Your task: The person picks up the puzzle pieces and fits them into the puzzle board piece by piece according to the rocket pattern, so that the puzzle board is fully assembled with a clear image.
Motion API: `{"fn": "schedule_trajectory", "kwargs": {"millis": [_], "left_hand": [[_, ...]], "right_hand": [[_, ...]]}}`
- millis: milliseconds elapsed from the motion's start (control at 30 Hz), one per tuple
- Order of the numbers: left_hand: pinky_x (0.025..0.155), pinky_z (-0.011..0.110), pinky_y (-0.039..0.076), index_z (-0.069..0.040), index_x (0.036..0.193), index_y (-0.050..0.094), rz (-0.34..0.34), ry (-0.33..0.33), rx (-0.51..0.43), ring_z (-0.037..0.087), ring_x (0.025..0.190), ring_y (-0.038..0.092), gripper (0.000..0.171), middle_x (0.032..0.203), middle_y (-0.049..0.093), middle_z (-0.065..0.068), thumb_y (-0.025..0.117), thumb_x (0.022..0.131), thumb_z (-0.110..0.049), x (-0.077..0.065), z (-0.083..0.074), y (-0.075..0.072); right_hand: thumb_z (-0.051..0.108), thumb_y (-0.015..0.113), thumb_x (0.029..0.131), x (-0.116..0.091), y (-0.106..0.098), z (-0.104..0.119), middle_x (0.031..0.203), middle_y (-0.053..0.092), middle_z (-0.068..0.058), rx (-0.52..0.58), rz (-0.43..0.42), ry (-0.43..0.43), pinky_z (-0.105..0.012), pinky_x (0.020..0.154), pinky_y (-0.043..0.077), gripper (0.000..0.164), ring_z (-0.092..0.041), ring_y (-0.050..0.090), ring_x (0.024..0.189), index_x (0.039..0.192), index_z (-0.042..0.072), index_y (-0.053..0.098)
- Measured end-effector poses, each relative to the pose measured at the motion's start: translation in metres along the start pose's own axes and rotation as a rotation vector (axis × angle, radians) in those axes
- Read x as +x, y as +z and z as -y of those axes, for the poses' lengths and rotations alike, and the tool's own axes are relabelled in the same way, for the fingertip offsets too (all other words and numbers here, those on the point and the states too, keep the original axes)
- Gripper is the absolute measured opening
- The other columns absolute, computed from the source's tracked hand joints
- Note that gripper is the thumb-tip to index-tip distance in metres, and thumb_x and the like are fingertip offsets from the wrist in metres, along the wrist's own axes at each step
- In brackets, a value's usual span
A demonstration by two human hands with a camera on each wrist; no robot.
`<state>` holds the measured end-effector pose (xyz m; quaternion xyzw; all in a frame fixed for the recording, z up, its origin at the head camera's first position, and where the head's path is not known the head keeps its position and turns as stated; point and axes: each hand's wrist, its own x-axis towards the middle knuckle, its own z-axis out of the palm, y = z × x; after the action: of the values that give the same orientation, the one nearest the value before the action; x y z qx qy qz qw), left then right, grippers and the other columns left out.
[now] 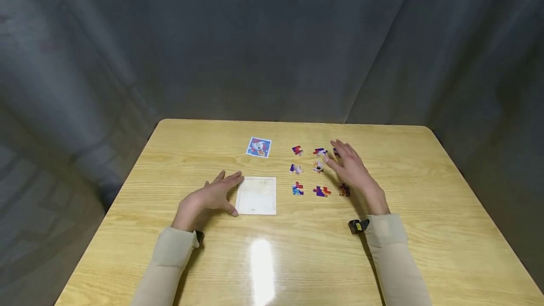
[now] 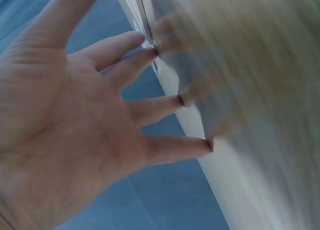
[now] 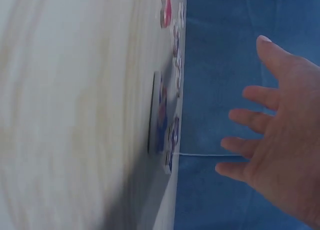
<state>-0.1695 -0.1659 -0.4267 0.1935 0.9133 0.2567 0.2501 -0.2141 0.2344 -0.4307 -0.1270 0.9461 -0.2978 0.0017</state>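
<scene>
My left hand (image 1: 212,194) is spread beside a white square puzzle tray (image 1: 256,196), with thumb and forefinger at its left corners. In the left wrist view the fingers (image 2: 165,151) are straight and their tips meet the glossy tabletop. My right hand (image 1: 352,170) hovers over the right side of a group of jigsaw pieces, holding nothing. Its fingers (image 3: 250,120) are apart and relaxed in the right wrist view, raised off the table. Under it lie a dark piece (image 1: 344,190) and a piece with a white and orange print (image 1: 318,167); another piece (image 1: 336,152) is partly hidden by the fingers.
A small picture card (image 1: 258,147) with a white cartoon figure lies behind the tray. More loose pieces, such as a red and blue one (image 1: 298,189) and a purple and orange one (image 1: 321,191), lie in rows on the wooden table (image 1: 425,211). Dark curtains (image 1: 272,46) surround it.
</scene>
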Motion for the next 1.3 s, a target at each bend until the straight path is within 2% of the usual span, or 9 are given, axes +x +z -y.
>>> {"fn": "schedule_trajectory", "kwargs": {"millis": [233, 500, 600, 667, 700, 833, 933, 1133, 1300], "left_hand": [[0.097, 0.081, 0.0, -0.011, 0.152, 0.029, -0.01, -0.005, -0.002, 0.042, 0.144, -0.005, 0.099, 0.161, 0.013, 0.004, 0.085, 0.071, -0.024, 0.003, 0.001, 0.003], [0.095, 0.083, 0.002, -0.007, 0.149, 0.035, -0.032, 0.016, 0.001, 0.043, 0.144, -0.002, 0.092, 0.16, 0.017, 0.006, 0.084, 0.073, -0.022, 0.006, -0.005, 0.004], [0.095, 0.083, 0.003, -0.008, 0.149, 0.035, -0.04, 0.011, 0.015, 0.042, 0.145, -0.001, 0.092, 0.16, 0.018, 0.005, 0.084, 0.073, -0.023, 0.01, -0.005, 0.004], [0.095, 0.083, 0.003, -0.009, 0.149, 0.035, -0.046, 0.008, 0.025, 0.042, 0.145, 0.0, 0.092, 0.16, 0.018, 0.005, 0.084, 0.073, -0.023, 0.011, -0.006, 0.004], [0.095, 0.083, 0.004, -0.009, 0.149, 0.035, -0.048, 0.007, 0.03, 0.042, 0.145, 0.0, 0.092, 0.16, 0.018, 0.005, 0.084, 0.073, -0.024, 0.012, -0.006, 0.003], [0.095, 0.083, 0.004, -0.009, 0.15, 0.034, -0.051, 0.009, 0.035, 0.042, 0.145, 0.0, 0.092, 0.16, 0.018, 0.005, 0.084, 0.073, -0.024, 0.016, -0.008, 0.001], [0.095, 0.083, 0.004, -0.009, 0.15, 0.034, -0.053, 0.009, 0.041, 0.042, 0.145, 0.0, 0.092, 0.16, 0.019, 0.005, 0.084, 0.073, -0.024, 0.018, -0.009, 0.0], [0.096, 0.083, 0.005, -0.009, 0.15, 0.035, -0.053, 0.008, 0.044, 0.042, 0.145, 0.001, 0.093, 0.16, 0.019, 0.005, 0.084, 0.073, -0.024, 0.022, -0.013, 0.0], [0.095, 0.083, 0.005, -0.01, 0.15, 0.035, -0.062, 0.009, 0.049, 0.042, 0.145, 0.001, 0.093, 0.16, 0.02, 0.004, 0.084, 0.073, -0.026, 0.024, -0.013, 0.0]], "right_hand": [[0.041, 0.054, 0.098, 0.009, 0.013, 0.006, 0.158, 0.021, -0.016, 0.078, 0.059, -0.032, -0.063, 0.112, 0.018, 0.07, -0.04, 0.012, 0.144, 0.153, 0.01, 0.024], [0.04, 0.059, 0.095, 0.041, 0.02, -0.002, 0.151, 0.035, -0.014, 0.215, 0.163, -0.044, -0.056, 0.104, 0.038, 0.068, -0.036, 0.04, 0.134, 0.151, 0.014, 0.031], [0.04, 0.061, 0.094, 0.05, 0.02, -0.004, 0.151, 0.037, -0.014, 0.202, 0.194, -0.056, -0.054, 0.1, 0.042, 0.068, -0.035, 0.043, 0.13, 0.15, 0.013, 0.034], [0.038, 0.062, 0.094, 0.055, 0.019, -0.002, 0.151, 0.036, -0.015, 0.196, 0.217, -0.068, -0.052, 0.093, 0.046, 0.068, -0.037, 0.05, 0.119, 0.15, 0.011, 0.035], [0.036, 0.063, 0.094, 0.058, 0.019, -0.001, 0.151, 0.036, -0.016, 0.193, 0.228, -0.075, -0.051, 0.091, 0.046, 0.068, -0.038, 0.05, 0.119, 0.15, 0.01, 0.034], [0.03, 0.067, 0.092, 0.07, 0.018, 0.004, 0.154, 0.031, -0.017, 0.179, 0.267, -0.092, -0.053, 0.102, 0.039, 0.071, -0.04, 0.042, 0.129, 0.15, 0.007, 0.032], [0.03, 0.069, 0.09, 0.077, 0.019, 0.005, 0.156, 0.026, -0.016, 0.168, 0.287, -0.096, -0.054, 0.114, 0.024, 0.076, -0.036, 0.022, 0.143, 0.151, 0.006, 0.03], [0.029, 0.071, 0.089, 0.086, 0.022, -0.003, 0.156, 0.024, -0.018, 0.113, 0.262, -0.067, -0.057, 0.115, 0.013, 0.075, -0.04, 0.013, 0.144, 0.149, 0.004, 0.033], [0.027, 0.072, 0.087, 0.09, 0.026, -0.01, 0.154, 0.028, -0.02, 0.055, 0.209, -0.102, -0.06, 0.115, 0.012, 0.069, -0.043, 0.012, 0.144, 0.143, 0.0, 0.043]]}}
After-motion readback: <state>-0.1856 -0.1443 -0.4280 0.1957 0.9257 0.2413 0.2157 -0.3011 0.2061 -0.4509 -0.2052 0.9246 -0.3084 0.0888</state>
